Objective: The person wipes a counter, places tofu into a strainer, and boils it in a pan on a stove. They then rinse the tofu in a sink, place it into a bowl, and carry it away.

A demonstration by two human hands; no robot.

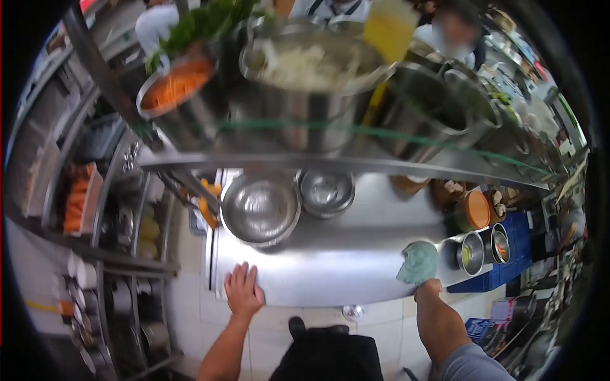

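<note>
My left hand (243, 290) lies flat on the front left part of the steel worktable (330, 276), its fingers spread and nothing in them. At the table's front right edge, my right hand (429, 289) is closed on the lower end of a crumpled pale green cloth (419, 262), which lies on the steel. A large metal mixing bowl (260, 209) stands beyond my left hand. Beside it sits a smaller metal bowl (326, 192).
An overhead shelf (343, 164) crosses above the table's back, carrying metal containers of shredded carrot (178, 86) and pale strips (311, 66). Small metal bowls (471, 254) and an orange-lidded tub (476, 210) stand at right. Racks (136, 267) line the left. People are beyond the shelf.
</note>
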